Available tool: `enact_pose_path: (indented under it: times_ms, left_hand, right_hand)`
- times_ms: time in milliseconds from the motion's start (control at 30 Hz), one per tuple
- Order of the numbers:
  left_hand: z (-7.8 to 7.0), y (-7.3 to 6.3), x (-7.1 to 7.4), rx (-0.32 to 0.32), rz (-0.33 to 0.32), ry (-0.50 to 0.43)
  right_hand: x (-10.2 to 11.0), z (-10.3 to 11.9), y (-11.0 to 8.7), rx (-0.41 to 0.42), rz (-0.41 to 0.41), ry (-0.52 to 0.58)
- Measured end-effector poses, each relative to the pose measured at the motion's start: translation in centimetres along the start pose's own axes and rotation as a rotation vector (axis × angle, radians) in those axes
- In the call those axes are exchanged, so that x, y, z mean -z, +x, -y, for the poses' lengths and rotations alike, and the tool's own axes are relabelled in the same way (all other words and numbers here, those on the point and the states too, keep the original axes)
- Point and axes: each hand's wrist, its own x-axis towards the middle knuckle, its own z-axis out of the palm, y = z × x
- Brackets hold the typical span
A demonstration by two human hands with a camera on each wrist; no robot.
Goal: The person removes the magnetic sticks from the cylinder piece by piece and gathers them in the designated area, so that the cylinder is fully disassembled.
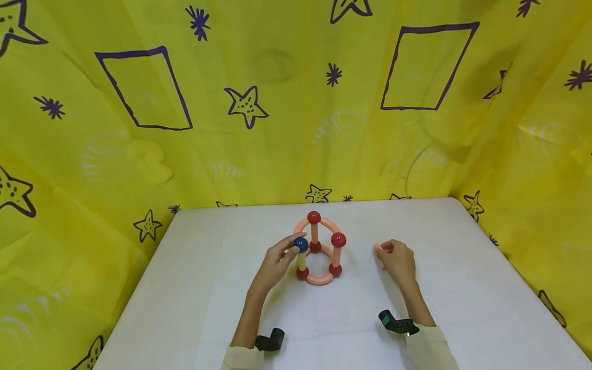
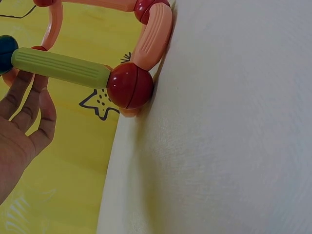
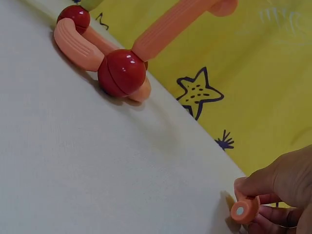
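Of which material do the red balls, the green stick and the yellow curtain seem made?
Red balls: probably hard plastic, glossy, with bright highlights and a seam line.
Green stick: probably plastic too, with a duller finish and moulded-looking grooves.
Yellow curtain: thin, flexible sheet with soft folds and slight sheen; cloth or plastic film, I cannot tell which.

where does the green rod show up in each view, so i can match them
Head: the green rod stands below centre, between the blue ball above and a red ball below.
Left wrist: upper left, running from the blue ball rightward to a red ball.
Right wrist: not in it.
Shared landmark: the yellow backdrop, in all three.
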Motion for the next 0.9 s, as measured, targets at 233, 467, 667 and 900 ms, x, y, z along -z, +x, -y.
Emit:
enact_pose_path:
  times_ms: [233, 467, 667, 900]
  left_hand:
    - [0.2, 0.2, 0.0, 0.004, 0.003, 0.005]
    - [0.3, 0.0, -0.1, 0.009, 0.007, -0.006]
    - [-0.5, -0.1, 0.1, 0.045, 0.018, 0.009]
    - [0.2, 0.0, 0.0, 0.022, -0.003, -0.006]
  right_hand:
    - [-0.9, -0.2, 0.8, -0.014, -0.056, -0.073]
    - [-0.9, -0.4, 0.3, 0.002, -0.062, -0.103]
    - [-1.0, -0.4, -0.2, 0.034, -0.088, -0.129]
    - [-1.5, -0.1, 0.1, 0.023, -0.124, -0.133]
